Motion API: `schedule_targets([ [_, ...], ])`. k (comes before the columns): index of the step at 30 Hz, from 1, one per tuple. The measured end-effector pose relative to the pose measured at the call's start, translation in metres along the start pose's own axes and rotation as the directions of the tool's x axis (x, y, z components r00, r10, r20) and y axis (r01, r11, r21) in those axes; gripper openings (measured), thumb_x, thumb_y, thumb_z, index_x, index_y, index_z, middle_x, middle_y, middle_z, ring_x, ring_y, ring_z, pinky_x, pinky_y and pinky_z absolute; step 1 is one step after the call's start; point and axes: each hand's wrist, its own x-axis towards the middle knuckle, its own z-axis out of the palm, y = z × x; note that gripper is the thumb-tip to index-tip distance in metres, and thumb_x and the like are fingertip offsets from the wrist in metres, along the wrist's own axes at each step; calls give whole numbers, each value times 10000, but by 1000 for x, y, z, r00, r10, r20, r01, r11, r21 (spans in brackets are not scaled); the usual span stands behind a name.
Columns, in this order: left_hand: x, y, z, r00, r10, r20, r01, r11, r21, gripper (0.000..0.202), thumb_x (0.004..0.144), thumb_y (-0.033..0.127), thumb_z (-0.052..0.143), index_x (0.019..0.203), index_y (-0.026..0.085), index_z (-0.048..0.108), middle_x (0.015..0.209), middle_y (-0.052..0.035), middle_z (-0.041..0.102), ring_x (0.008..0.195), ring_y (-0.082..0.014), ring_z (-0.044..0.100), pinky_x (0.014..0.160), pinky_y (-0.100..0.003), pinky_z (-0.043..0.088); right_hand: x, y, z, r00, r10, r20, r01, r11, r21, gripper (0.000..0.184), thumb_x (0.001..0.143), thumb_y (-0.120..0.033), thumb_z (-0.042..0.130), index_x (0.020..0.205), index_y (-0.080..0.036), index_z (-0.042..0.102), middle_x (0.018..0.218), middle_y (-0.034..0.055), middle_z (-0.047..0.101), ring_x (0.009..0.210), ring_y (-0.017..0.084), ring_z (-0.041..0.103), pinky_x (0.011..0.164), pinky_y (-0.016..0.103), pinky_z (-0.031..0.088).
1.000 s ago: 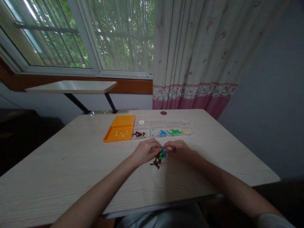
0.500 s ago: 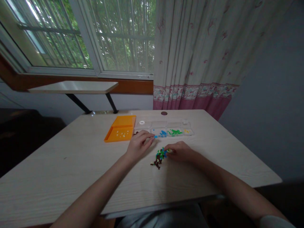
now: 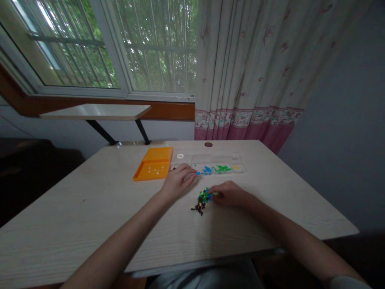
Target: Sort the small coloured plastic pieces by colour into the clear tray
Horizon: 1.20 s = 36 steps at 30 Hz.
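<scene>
A small heap of mixed beads (image 3: 202,199), brown, green, blue and yellow, lies on the pale wooden table (image 3: 90,208). My right hand (image 3: 229,194) rests at the heap's right edge, fingers curled with the tips among the beads. My left hand (image 3: 178,180) reaches to the front edge of the clear compartment box (image 3: 207,163), fingertips pinched at the blue bead compartment; what they hold is too small to see. The box holds blue, green and yellow beads in separate cells. Its brown cell is hidden behind my left hand.
An orange lid (image 3: 154,163) with a few white beads lies left of the clear box. A white ring (image 3: 180,156) sits in a back cell. A small side shelf (image 3: 96,111) stands under the window. A curtain (image 3: 246,68) hangs behind the table.
My left hand left the heap and moved forward to the box's blue compartment. My right hand stayed at the heap. The view shifted slightly.
</scene>
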Motion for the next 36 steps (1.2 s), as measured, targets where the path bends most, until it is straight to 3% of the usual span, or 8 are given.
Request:
schedule_targets([
  [5, 15, -18, 8, 972, -110, 207, 76, 983, 165, 230, 848, 306, 446, 915, 199, 638, 882, -36, 602, 740, -126, 576, 674, -231, 436, 0, -1, 0, 1000, 11, -8, -11, 1000, -4, 245, 766, -235, 503, 979, -265, 621, 655, -13, 646, 555, 114, 551, 546, 193, 320],
  [12, 26, -35, 23, 959, -185, 215, 115, 946, 302, 251, 862, 325, 427, 967, 211, 624, 924, -43, 602, 828, -154, 583, 722, -253, 434, 0, -2, 0, 999, 31, 12, -32, 998, 50, 229, 775, -255, 514, 984, -253, 608, 561, -31, 568, 513, 104, 489, 518, 188, 281],
  [18, 13, -23, 13, 958, -107, 267, 29, 959, 282, 269, 883, 310, 381, 934, 199, 621, 893, -48, 603, 771, -137, 585, 693, -240, 440, 3, 5, 9, 995, 97, -36, -81, 948, 307, 205, 757, -243, 554, 946, -191, 615, 527, -55, 475, 471, 70, 396, 492, 178, 269],
  [23, -4, -2, 11, 948, 21, 318, -61, 991, 119, 225, 871, 270, 408, 901, 181, 612, 857, -48, 602, 776, -128, 583, 684, -217, 449, 8, 7, 16, 960, 280, -17, -207, 746, 633, 243, 729, -301, 594, 926, -158, 607, 454, -99, 314, 406, 52, 273, 410, 171, 199],
  [27, -10, 13, 15, 951, 82, 299, -98, 994, 41, 201, 861, 294, 444, 922, 180, 598, 854, -47, 608, 764, -129, 587, 664, -214, 453, 11, 5, 16, 943, 331, 31, -219, 550, 806, 343, 715, -393, 610, 949, -143, 594, 438, -114, 266, 389, 43, 222, 383, 169, 160],
  [31, -9, 21, 15, 966, 95, 240, -107, 994, 38, 204, 862, 308, 450, 931, 182, 594, 845, -45, 602, 750, -123, 583, 661, -213, 455, 13, 4, 16, 940, 321, 113, -239, 385, 892, 456, 675, -480, 633, 955, -124, 588, 423, -121, 274, 379, 30, 191, 378, 173, 124],
  [36, -11, 21, 15, 964, 172, 204, -194, 977, 93, 229, 868, 287, 435, 990, 201, 609, 842, -50, 582, 699, -103, 568, 621, -197, 445, 16, -1, 14, 925, 334, 181, -256, 197, 946, 507, 582, -494, 703, 887, -101, 604, 488, -78, 451, 400, 16, 269, 409, 177, 140],
])
